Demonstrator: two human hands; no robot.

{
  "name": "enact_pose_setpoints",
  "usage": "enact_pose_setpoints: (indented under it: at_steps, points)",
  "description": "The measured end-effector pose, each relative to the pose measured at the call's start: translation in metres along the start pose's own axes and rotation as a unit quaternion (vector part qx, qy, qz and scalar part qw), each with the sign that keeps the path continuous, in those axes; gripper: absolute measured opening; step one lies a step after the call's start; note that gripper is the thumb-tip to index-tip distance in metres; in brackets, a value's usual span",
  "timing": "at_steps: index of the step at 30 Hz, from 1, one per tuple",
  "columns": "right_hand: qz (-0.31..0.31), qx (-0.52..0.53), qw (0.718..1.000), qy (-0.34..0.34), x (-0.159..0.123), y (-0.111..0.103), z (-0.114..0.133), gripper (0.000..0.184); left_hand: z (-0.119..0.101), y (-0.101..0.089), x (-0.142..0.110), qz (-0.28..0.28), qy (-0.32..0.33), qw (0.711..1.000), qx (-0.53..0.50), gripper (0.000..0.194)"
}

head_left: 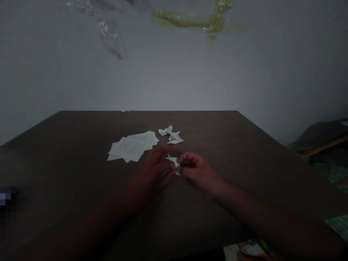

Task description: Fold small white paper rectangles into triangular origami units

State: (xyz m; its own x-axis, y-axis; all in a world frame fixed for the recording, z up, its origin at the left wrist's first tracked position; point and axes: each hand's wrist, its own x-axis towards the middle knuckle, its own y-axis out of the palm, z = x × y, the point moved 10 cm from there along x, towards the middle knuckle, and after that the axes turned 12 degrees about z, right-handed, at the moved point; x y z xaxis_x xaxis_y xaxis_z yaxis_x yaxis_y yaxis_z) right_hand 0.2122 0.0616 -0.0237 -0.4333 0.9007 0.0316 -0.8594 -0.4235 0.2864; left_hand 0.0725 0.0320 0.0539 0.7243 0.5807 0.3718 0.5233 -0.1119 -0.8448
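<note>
A small folded piece of printed paper [173, 159] is between my two hands, just above or on the table; I cannot tell which. My left hand [156, 166] pinches its near edge with the thumb, while the index finger reaches out beyond it. From the other side, my right hand [197, 167] grips it with thumb and fingertips. The fingers cover part of the paper, so its full shape is hidden. Beyond my hands lie several folded paper figures [174, 136] with pointed tips. To their left, loose printed sheets [130, 146] are spread in an overlapping pile.
The dark brown table [217, 137] meets a pale wall [174, 76] bearing yellowish tape [187, 21]. A pixelated patch covers something at the left edge. Right of the table are a shelf-like edge [324, 146] and green checked cloth [331, 172]. Papers [251, 249] show below the near edge.
</note>
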Motion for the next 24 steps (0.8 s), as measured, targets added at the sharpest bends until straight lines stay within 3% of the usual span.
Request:
enact_pose_setpoints:
  at_steps: [4,10,16,21,24]
  points:
    - [-0.011,-0.012,1.0,0.004,0.0,-0.004,0.001,0.036,0.005,0.006,-0.001,0.014,-0.012,1.0,0.002,0.018]
    - [-0.042,-0.059,0.996,-0.046,0.0,-0.009,0.011,0.04,0.006,0.008,-0.002,-0.016,-0.001,1.0,0.003,0.018]
    - [-0.041,-0.066,0.995,-0.059,0.001,-0.009,0.012,0.043,0.003,0.005,0.0,0.007,-0.006,1.0,-0.012,0.016]
    - [-0.031,-0.065,0.995,-0.071,0.002,-0.005,0.02,0.045,0.009,0.004,-0.005,-0.025,-0.006,0.999,-0.027,0.014]
    - [-0.027,-0.074,0.994,-0.076,0.001,-0.003,0.023,0.044,0.009,0.003,-0.004,-0.013,-0.009,0.999,-0.034,0.012]
